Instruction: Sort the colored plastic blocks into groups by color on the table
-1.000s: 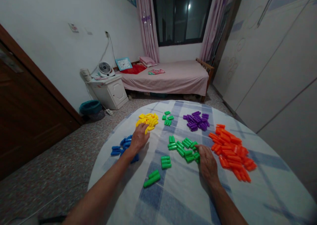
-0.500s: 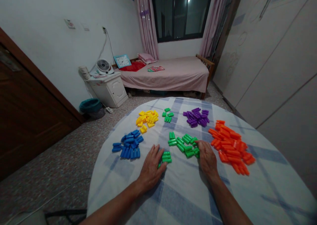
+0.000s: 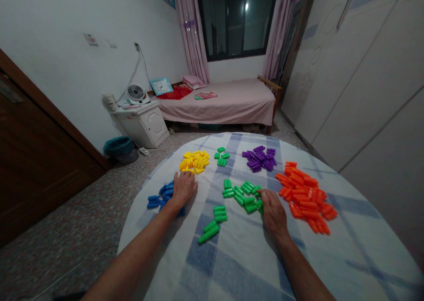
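Note:
My left hand (image 3: pixel 184 189) reaches over the blue plastic pieces (image 3: pixel 153 201), its fingertips at the near edge of a heap of small yellow plastic pieces (image 3: pixel 196 160). Its thumb stands apart from the bent fingers, and the forearm hides part of the blue heap. At the right end of the green plastic pieces (image 3: pixel 244 195), my right hand (image 3: pixel 273 210) rests with its index finger stretched along them; its other fingertips are partly hidden. Several more green tube-shaped pieces (image 3: pixel 212 228) lie in a line nearer to me. A small green group (image 3: pixel 221 156) sits farther back.
Purple pieces (image 3: pixel 260 159) lie at the back of the round table (image 3: pixel 245 265), and a large orange heap (image 3: pixel 306 195) spreads to the right. The tablecloth is checked. Beyond the table stand a bed (image 3: pixel 225 102), a white cabinet (image 3: pixel 145 126) with a fan, and a bin (image 3: pixel 119 148).
My left hand has left the near green pieces and moved forward and left to the yellow heap, uncovering green pieces. My right hand stays by the green heap. The view has shifted slightly.

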Motion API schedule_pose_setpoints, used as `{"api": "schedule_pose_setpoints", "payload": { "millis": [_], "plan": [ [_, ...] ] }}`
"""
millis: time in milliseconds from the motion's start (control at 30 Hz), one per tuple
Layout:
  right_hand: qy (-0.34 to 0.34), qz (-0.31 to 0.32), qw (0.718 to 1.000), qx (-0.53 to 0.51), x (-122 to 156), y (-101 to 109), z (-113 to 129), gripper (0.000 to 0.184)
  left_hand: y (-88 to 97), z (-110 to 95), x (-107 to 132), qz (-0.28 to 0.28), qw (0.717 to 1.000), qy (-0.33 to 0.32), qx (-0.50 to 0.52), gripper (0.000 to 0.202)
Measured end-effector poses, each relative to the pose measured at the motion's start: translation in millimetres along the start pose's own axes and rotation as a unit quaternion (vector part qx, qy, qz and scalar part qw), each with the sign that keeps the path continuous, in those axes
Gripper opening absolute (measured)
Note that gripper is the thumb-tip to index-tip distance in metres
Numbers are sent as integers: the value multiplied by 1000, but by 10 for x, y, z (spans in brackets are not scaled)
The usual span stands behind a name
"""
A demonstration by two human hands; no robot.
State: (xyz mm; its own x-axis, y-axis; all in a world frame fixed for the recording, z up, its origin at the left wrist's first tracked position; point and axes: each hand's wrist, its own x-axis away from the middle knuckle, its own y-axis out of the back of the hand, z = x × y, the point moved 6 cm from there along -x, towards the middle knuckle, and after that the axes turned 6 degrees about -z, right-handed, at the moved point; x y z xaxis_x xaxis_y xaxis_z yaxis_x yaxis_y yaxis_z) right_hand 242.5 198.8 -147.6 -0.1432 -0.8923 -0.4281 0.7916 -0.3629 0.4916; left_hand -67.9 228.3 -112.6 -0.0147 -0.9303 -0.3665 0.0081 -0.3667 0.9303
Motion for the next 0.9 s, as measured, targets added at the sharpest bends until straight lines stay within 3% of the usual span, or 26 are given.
{"api": "schedule_pose_setpoints", "payload": {
  "millis": [133, 233, 300, 367, 467, 533, 733, 900],
  "plan": [
    [-2, 0, 1000, 1, -2, 5, -15, 43, 10, -80, -14, -29, 997, -24, 61, 24],
    [-10, 5, 1000, -3, -3, 0, -20, 42, 182, -168, 209, -33, 988, -44, 147, 29],
    [-16, 8, 1000, -9, -4, -1, -9, 41, 323, -263, 462, 13, 973, -66, 219, 28],
    [-23, 10, 1000, -14, -6, 0, 13, 41, 433, -399, 756, 96, 954, -99, 268, 32],
    [-50, 4, 999, -20, -6, 10, 29, 40, 490, -579, 1130, 187, 938, -134, 260, 41],
    [-64, 1, 998, -23, -5, 16, 28, 40, 442, -636, 1255, 202, 944, -128, 229, 36],
    [-31, 18, 999, -21, -2, 10, 44, 40, 324, -674, 1200, 144, 957, -87, 237, 11],
    [-52, 1, 998, -23, 2, 30, 46, 38, 394, -698, 1025, 65, 946, -60, 312, 15]
  ]
}}
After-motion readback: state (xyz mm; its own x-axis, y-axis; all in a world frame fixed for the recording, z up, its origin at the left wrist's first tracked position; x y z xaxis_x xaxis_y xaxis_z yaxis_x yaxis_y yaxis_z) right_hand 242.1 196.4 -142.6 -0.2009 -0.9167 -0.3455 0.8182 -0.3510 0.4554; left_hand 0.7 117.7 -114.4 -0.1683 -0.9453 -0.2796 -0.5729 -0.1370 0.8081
